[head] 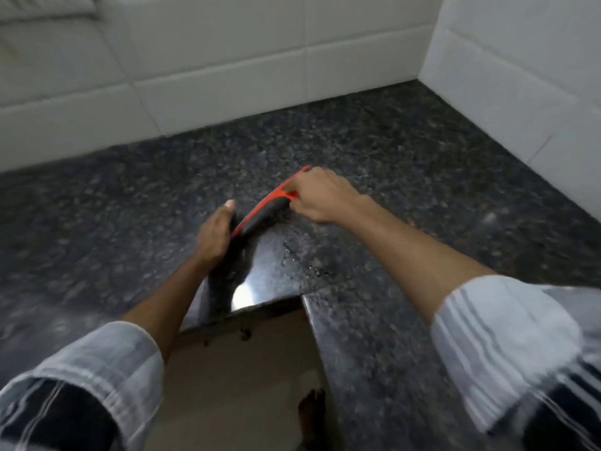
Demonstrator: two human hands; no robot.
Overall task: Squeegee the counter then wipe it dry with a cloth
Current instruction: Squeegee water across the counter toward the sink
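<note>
— How are you holding it?

— My right hand [320, 198] has its grip closed around the red handle of the squeegee [263, 211], fingers curled over the top, so I can press the blade down and drag it toward me. My left hand [214, 234] stands on edge at the blade's near end, fingers straight, the palm against it (like a little dam). I judge that this keeps the water from running round the end of the blade.

— And where does the squeegee sit?

— On the surface [406, 164], slanting from my left hand up and away to my right, close to the inner corner where the two runs of stone meet above the floor [247, 362]. That corner is the nearest edge, so it seems the natural place to push water off.

— What is it made of?

— A thin red frame, plastic by the look of it, with a dark strip under it, probably rubber; the picture is too blurred to be sure. The surface is polished speckled stone, dark grey and black, glossy enough to throw back a bright patch of light near the edge. A few drops [312, 263] glint just in front of the blade.

— And around it?

— Smooth pale wall tiles [227, 60] with thin joints on two sides. My striped sleeves [507, 346] are rolled back, likely to keep them dry. I see no cloth yet, so drying is still ahead.
</note>
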